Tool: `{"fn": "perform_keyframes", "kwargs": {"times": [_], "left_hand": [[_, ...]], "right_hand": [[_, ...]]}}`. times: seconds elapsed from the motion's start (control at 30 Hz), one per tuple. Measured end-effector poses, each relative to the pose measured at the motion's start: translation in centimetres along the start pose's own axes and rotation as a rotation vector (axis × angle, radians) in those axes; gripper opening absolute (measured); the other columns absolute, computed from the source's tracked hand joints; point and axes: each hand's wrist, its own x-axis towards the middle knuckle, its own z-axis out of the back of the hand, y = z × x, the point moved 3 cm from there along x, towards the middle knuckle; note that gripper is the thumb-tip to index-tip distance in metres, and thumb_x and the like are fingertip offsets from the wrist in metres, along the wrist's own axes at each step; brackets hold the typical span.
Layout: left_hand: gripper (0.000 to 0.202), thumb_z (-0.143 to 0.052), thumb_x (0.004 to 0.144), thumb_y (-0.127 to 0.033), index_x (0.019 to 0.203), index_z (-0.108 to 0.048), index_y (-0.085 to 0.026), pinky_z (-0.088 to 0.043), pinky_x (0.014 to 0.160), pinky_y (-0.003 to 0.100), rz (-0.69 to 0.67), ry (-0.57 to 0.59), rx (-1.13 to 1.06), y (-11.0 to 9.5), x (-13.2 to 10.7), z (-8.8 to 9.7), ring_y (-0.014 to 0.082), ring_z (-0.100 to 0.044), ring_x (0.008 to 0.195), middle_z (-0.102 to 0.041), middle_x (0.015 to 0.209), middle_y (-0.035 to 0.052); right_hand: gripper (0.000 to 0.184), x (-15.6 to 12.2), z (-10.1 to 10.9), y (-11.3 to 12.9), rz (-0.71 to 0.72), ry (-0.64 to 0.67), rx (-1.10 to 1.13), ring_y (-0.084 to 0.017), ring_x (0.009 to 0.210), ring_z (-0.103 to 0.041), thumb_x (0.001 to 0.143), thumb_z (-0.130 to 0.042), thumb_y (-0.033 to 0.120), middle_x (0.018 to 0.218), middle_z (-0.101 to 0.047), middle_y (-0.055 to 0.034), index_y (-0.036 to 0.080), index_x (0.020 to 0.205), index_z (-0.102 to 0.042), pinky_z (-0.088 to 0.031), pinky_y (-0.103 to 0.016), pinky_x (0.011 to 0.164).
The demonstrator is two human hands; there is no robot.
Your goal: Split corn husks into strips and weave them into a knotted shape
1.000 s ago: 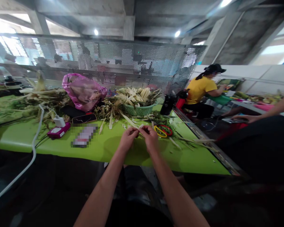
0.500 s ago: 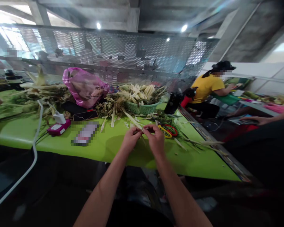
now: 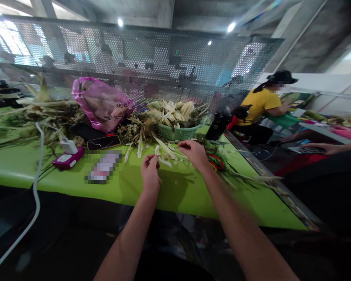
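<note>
head view: a pale husk piece [image 3: 157, 149] is pinched now by the left hand [image 3: 150, 171], thumb and fingers clamped on it, near-left of the green basket [image 3: 177, 134]. on the basket's near side the right hand [image 3: 196, 153] is held, fingers curled; whether anything is gripped cannot be told.

Seemingly a workshop: concrete ceiling [image 3: 137, 11], perforated partition [image 3: 160, 58], plant material [image 3: 54, 111] heaped along the back edge of the surface [image 3: 270, 208].
</note>
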Motion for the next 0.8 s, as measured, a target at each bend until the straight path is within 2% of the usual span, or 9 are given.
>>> {"fn": "perform_keyframes", "kwargs": {"times": [0.1,0.2,0.3,0.37,0.47,0.53,0.6,0.7,0.8], "left_hand": [[0.012,-0.059,0.071,-0.028,0.072,-0.055,-0.017,-0.030,0.053,0.021,0.029,0.114,0.118,0.6,-0.4,-0.4,0.0073,-0.039,0.052,-0.043,0.054,-0.0060],[0.012,-0.058,0.074,-0.030,0.073,-0.056,-0.017,-0.030,0.054,0.021,0.049,0.324,0.382,1.2,-0.9,-0.8,0.0085,-0.041,0.053,-0.044,0.055,-0.0053],[0.013,-0.055,0.077,-0.030,0.074,-0.061,-0.019,-0.033,0.059,0.023,-0.066,0.524,0.744,1.4,-1.6,-1.2,0.0114,-0.049,0.060,-0.054,0.062,-0.0023],[0.014,-0.054,0.079,-0.030,0.075,-0.064,-0.020,-0.037,0.064,0.025,-0.205,0.589,0.943,1.2,-2.0,-1.5,0.0144,-0.054,0.069,-0.061,0.071,0.0007],[0.016,-0.054,0.079,-0.030,0.077,-0.068,-0.021,-0.040,0.071,0.028,-0.348,0.619,1.137,1.1,-2.4,-1.9,0.0182,-0.057,0.078,-0.064,0.079,0.0044],[0.018,-0.053,0.080,-0.029,0.081,-0.069,-0.021,-0.042,0.073,0.029,-0.372,0.620,1.192,1.2,-2.6,-1.9,0.0196,-0.057,0.080,-0.064,0.080,0.0056],[0.020,-0.054,0.079,-0.028,0.089,-0.070,-0.021,-0.043,0.077,0.030,-0.380,0.602,1.174,1.2,-2.6,-1.9,0.0207,-0.057,0.084,-0.065,0.086,0.0065],[0.023,-0.058,0.076,-0.027,0.095,-0.070,-0.021,-0.042,0.082,0.032,-0.400,0.552,1.058,0.9,-2.4,-1.8,0.0224,-0.057,0.091,-0.064,0.095,0.0079],[0.014,-0.061,0.074,-0.024,0.084,-0.070,-0.022,-0.040,0.086,0.035,-0.452,0.494,0.920,0.0,-1.4,-1.7,0.0228,-0.057,0.088,-0.065,0.087,0.0070]], "right_hand": [[0.021,-0.1,-1.4,-1.9,-0.004,0.075,-0.222,-0.020,0.084,-0.059,0.071,-0.066,0.021,0.091,-0.069,-0.0060,0.019,0.090,-0.071,-0.043,-0.031,0.076],[0.016,0.0,-2.3,-2.1,0.000,0.111,-0.280,-0.020,0.086,-0.058,0.071,-0.065,0.019,0.091,-0.070,-0.0066,0.018,0.085,-0.072,-0.041,-0.029,0.077],[0.013,-0.1,-2.1,-2.1,-0.024,0.089,-0.267,-0.018,0.080,-0.060,0.075,-0.061,0.021,0.084,-0.070,-0.0049,0.018,0.081,-0.071,-0.042,-0.027,0.073],[0.016,-0.4,-1.5,-2.3,-0.059,0.053,-0.249,-0.018,0.076,-0.061,0.079,-0.057,0.024,0.084,-0.071,-0.0040,0.019,0.086,-0.071,-0.043,-0.027,0.071],[0.021,-1.1,-0.3,-2.3,-0.102,-0.060,-0.318,-0.020,0.080,-0.060,0.081,-0.053,0.025,0.088,-0.070,-0.0052,0.020,0.092,-0.070,-0.043,-0.029,0.072],[0.029,-1.3,0.3,-1.8,-0.093,-0.176,-0.455,-0.024,0.090,-0.058,0.079,-0.053,0.022,0.099,-0.069,-0.0082,0.021,0.104,-0.068,-0.042,-0.034,0.077],[0.040,-1.2,0.2,-1.0,-0.037,-0.226,-0.557,-0.027,0.098,-0.054,0.078,-0.054,0.020,0.110,-0.065,-0.0099,0.022,0.117,-0.063,-0.040,-0.037,0.082],[0.036,-0.7,-1.7,0.1,0.032,-0.087,-0.530,-0.025,0.098,-0.054,0.079,-0.055,0.025,0.108,-0.066,-0.0074,0.024,0.113,-0.064,-0.040,-0.034,0.082],[0.031,-0.3,-3.9,0.4,0.035,0.086,-0.469,-0.023,0.091,-0.057,0.077,-0.057,0.028,0.100,-0.069,-0.0062,0.022,0.106,-0.067,-0.040,-0.031,0.077]]}}
